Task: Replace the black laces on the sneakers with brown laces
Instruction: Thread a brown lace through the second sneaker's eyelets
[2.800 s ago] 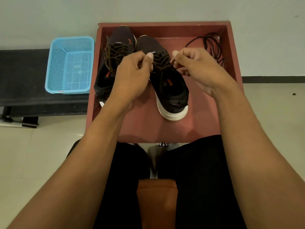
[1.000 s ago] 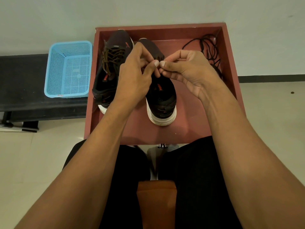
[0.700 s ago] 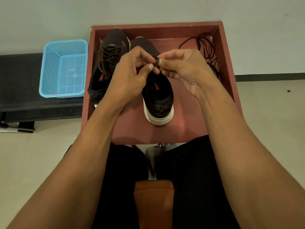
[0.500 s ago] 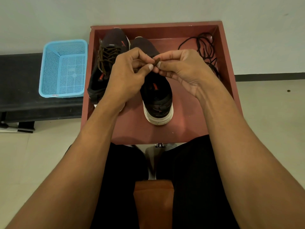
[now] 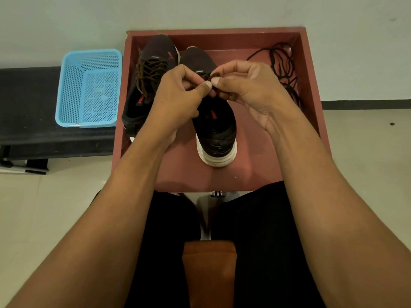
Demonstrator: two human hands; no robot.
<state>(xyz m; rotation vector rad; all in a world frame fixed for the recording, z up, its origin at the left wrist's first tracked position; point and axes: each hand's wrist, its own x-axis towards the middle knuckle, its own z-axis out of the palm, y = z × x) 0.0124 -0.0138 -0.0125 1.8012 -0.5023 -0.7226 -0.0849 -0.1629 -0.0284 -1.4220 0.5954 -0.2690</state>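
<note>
Two dark sneakers stand in a red-brown tray, toes toward the wall. The left sneaker carries brown laces. Over the right sneaker my left hand and my right hand meet, thumbs almost touching. Both pinch the brown lace above this sneaker's tongue. The lacing beneath the hands is hidden. A loose tangle of black laces lies in the tray's far right corner.
A light blue plastic basket sits on a black bench left of the tray. The tray stands against a pale wall. My knees in black trousers are just below the tray's near edge, above an orange seat.
My hands came together from a spread pull into a close pinch over the right sneaker. Over the last half second they have barely moved.
</note>
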